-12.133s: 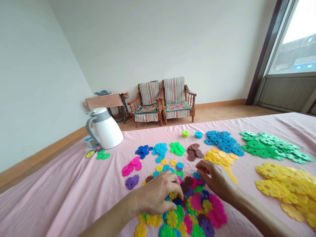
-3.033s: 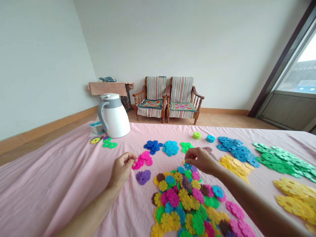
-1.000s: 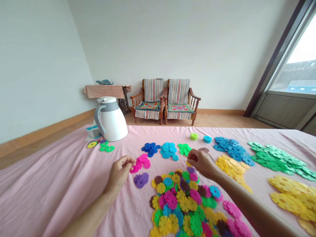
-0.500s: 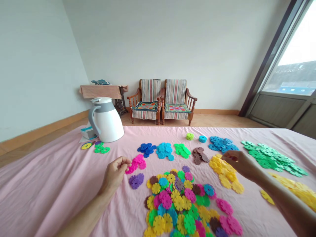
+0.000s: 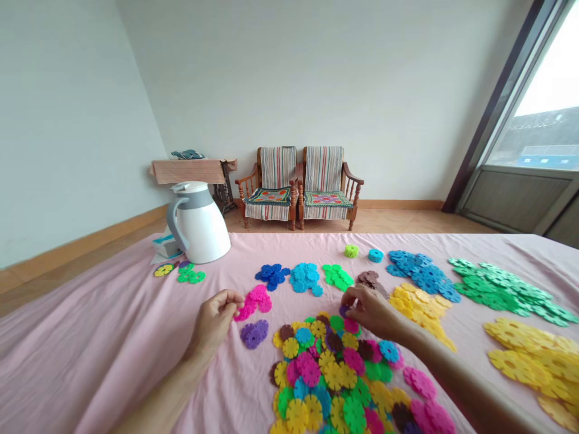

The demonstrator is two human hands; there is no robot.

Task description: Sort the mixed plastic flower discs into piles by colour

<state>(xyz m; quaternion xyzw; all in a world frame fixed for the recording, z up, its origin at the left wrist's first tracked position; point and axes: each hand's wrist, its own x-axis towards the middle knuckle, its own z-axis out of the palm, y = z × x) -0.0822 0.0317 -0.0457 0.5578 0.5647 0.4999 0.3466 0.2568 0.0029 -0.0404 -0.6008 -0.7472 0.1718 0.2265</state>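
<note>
A mixed heap of coloured snowflake discs (image 5: 337, 374) lies on the pink cloth (image 5: 113, 337) in front of me. My right hand (image 5: 373, 310) rests at the heap's far edge, fingers pinched on a purple disc (image 5: 344, 311). My left hand (image 5: 215, 319) is curled beside the pink pile (image 5: 254, 299), fingertips pressed together on something I cannot make out. A purple pile (image 5: 253, 333) lies just right of that hand. Sorted piles sit beyond: dark blue (image 5: 271, 275), light blue (image 5: 304, 277), green (image 5: 337, 276), brown (image 5: 368, 279).
A white jug (image 5: 199, 223) stands at the far left with a few discs (image 5: 181, 274) by it. Larger piles lie to the right: yellow (image 5: 420, 304), blue (image 5: 423, 271), green (image 5: 502, 286), yellow (image 5: 534, 355). Two wooden chairs (image 5: 298, 187) stand by the far wall.
My right hand has come back from the yellow pile on the right to the far edge of the mixed heap. My left hand has stayed by the pink pile.
</note>
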